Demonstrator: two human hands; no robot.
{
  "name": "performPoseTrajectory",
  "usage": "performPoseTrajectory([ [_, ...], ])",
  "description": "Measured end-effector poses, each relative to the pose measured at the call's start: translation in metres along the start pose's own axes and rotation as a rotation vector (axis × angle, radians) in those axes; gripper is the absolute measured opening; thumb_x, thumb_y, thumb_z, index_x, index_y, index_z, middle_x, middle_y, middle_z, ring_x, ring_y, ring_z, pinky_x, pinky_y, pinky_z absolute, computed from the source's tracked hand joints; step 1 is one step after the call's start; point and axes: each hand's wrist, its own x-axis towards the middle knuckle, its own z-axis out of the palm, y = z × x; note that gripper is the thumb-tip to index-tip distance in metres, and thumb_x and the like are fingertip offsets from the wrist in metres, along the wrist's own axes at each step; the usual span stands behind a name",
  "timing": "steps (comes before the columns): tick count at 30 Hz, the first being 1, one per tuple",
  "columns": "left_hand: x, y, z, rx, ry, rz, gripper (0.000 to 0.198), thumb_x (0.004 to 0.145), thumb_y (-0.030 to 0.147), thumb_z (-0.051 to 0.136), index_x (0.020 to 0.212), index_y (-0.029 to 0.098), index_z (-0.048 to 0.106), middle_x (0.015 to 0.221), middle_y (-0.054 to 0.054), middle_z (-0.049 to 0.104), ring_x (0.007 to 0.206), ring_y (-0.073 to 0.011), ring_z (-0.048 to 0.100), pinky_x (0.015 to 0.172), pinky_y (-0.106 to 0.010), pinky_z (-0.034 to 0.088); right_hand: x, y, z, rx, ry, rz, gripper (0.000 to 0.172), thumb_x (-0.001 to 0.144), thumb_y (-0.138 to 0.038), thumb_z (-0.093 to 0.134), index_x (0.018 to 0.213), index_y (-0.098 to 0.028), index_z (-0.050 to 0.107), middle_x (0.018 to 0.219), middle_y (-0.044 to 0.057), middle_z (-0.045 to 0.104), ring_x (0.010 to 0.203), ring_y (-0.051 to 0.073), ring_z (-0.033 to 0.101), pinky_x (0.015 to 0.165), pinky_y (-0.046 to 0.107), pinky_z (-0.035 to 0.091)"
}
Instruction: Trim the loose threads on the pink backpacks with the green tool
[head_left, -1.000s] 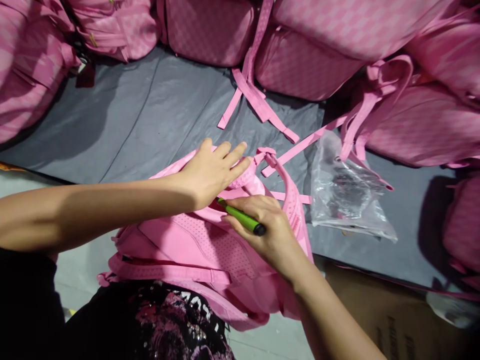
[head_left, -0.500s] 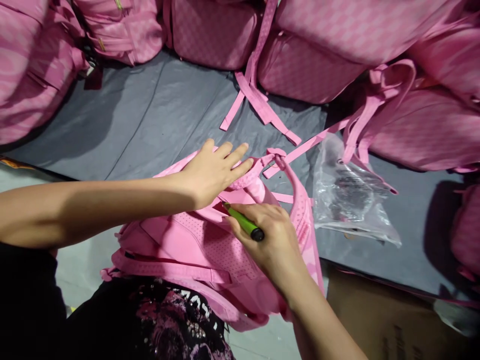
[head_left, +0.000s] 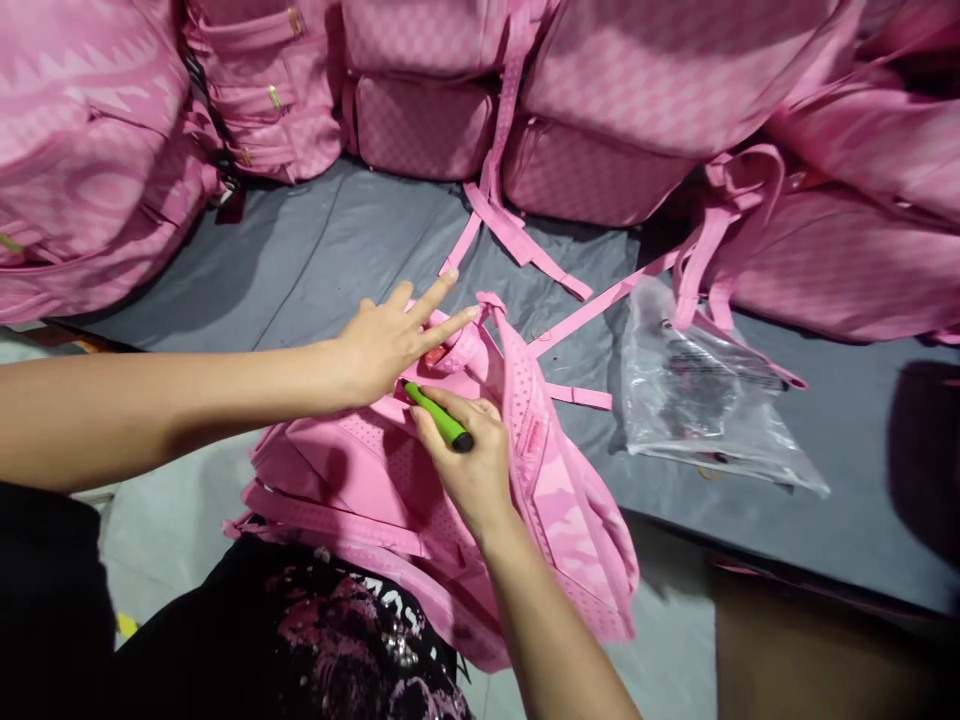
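A pink backpack (head_left: 360, 470) lies across my lap and against the table's edge, its dotted back panel and straps facing up. My left hand (head_left: 386, 345) rests on the top of the backpack with its fingers spread. Just below it, my right hand (head_left: 472, 440) grips a green pen (head_left: 442, 415) with black ends, its tip against the pink fabric near the left hand's palm. A strap loop (head_left: 491, 305) stands at the top of the backpack, right of the left fingers.
Several pink backpacks (head_left: 607, 100) line the back of the grey-covered table (head_left: 300, 250), with loose straps (head_left: 517, 235) trailing forward. A clear plastic bag (head_left: 690, 390) lies on the table at the right. Below the table's edge stands a brown box (head_left: 795, 650).
The view has shifted. Both hands and the pen have moved left across the picture, and more of the backpack's right side shows. The left fingers are spread wider.
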Motion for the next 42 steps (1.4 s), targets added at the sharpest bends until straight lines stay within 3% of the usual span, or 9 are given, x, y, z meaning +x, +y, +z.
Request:
performPoseTrajectory([
  [7, -0.002, -0.01, 0.011, -0.015, 0.06, 0.046, 0.095, 0.089, 0.013, 0.053, 0.16, 0.031, -0.007, 0.167, -0.018, -0.006, 0.134, -0.0373, 0.036, 0.086, -0.044, 0.054, -0.002, 0.005, 0.001, 0.045, 0.022, 0.001, 0.02, 0.087, -0.024, 0.073, 0.106, -0.021, 0.075, 0.101, 0.002, 0.079, 0.083, 0.021, 0.07, 0.082, 0.038, 0.048],
  [18, 0.002, -0.027, 0.003, -0.087, -0.074, 0.063, 0.105, 0.084, 0.007, 0.056, 0.156, 0.042, -0.013, 0.166, -0.016, -0.015, 0.128, -0.036, 0.051, 0.088, -0.038, 0.05, -0.001, 0.002, -0.014, 0.046, -0.054, 0.044, 0.02, 0.087, -0.027, 0.071, 0.106, -0.023, 0.075, 0.096, 0.001, 0.079, 0.077, 0.02, 0.069, 0.081, 0.039, 0.048],
  [22, 0.008, -0.033, 0.001, -0.063, -0.122, 0.124, 0.105, 0.085, 0.008, 0.055, 0.155, 0.04, -0.016, 0.167, -0.02, -0.007, 0.127, -0.0371, 0.053, 0.089, -0.039, 0.05, 0.006, -0.002, -0.004, 0.096, -0.083, 0.062, 0.02, 0.087, -0.028, 0.071, 0.106, -0.022, 0.076, 0.099, 0.002, 0.079, 0.079, 0.021, 0.07, 0.083, 0.041, 0.048],
  [27, 0.012, -0.037, 0.003, -0.067, -0.113, 0.146, 0.105, 0.086, 0.012, 0.058, 0.157, 0.038, -0.015, 0.167, -0.021, -0.001, 0.127, -0.037, 0.053, 0.088, -0.038, 0.052, 0.017, -0.007, 0.017, 0.151, -0.073, 0.062, 0.02, 0.086, -0.026, 0.071, 0.105, -0.022, 0.076, 0.098, 0.002, 0.079, 0.079, 0.02, 0.071, 0.084, 0.041, 0.05],
  [30, 0.011, -0.039, 0.007, -0.078, -0.089, 0.154, 0.107, 0.084, 0.009, 0.058, 0.157, 0.038, -0.014, 0.167, -0.019, 0.0, 0.127, -0.0359, 0.053, 0.087, -0.037, 0.052, 0.02, -0.009, 0.019, 0.125, -0.088, 0.05, 0.019, 0.086, -0.025, 0.071, 0.105, -0.022, 0.076, 0.096, 0.002, 0.079, 0.08, 0.021, 0.071, 0.083, 0.041, 0.049],
  [35, 0.004, -0.047, 0.022, -0.24, -0.004, 0.064, 0.113, 0.079, 0.004, 0.054, 0.154, 0.04, -0.023, 0.166, -0.018, -0.018, 0.116, -0.0267, 0.061, 0.078, -0.029, 0.051, 0.022, -0.01, 0.016, 0.096, -0.092, 0.018, 0.019, 0.087, -0.023, 0.071, 0.105, -0.022, 0.075, 0.1, 0.003, 0.079, 0.085, 0.021, 0.073, 0.083, 0.041, 0.049],
  [37, 0.002, -0.049, 0.026, -0.345, -0.025, -0.019, 0.11, 0.081, 0.01, 0.055, 0.155, 0.036, -0.022, 0.167, -0.022, -0.002, 0.108, -0.0229, 0.064, 0.076, -0.028, 0.05, 0.023, -0.011, 0.018, 0.112, -0.104, 0.015, 0.02, 0.087, -0.023, 0.071, 0.106, -0.023, 0.075, 0.1, 0.002, 0.079, 0.084, 0.021, 0.073, 0.082, 0.04, 0.049],
  [40, 0.002, -0.051, 0.025, -0.418, -0.081, -0.038, 0.097, 0.087, 0.016, 0.052, 0.158, 0.026, -0.013, 0.142, -0.018, 0.051, 0.104, -0.022, 0.065, 0.08, -0.028, 0.049, 0.024, -0.012, 0.021, 0.091, -0.081, 0.045, 0.02, 0.087, -0.023, 0.071, 0.106, -0.024, 0.075, 0.099, 0.001, 0.079, 0.084, 0.021, 0.073, 0.082, 0.04, 0.048],
  [42, 0.004, -0.051, 0.022, -0.389, -0.108, -0.029, 0.093, 0.087, 0.016, 0.051, 0.159, 0.022, -0.008, 0.126, -0.015, 0.06, 0.102, -0.0228, 0.065, 0.08, -0.029, 0.048, 0.024, -0.012, 0.022, 0.11, -0.087, 0.036, 0.02, 0.088, -0.024, 0.07, 0.107, -0.024, 0.074, 0.101, 0.001, 0.079, 0.085, 0.021, 0.073, 0.082, 0.04, 0.048],
])
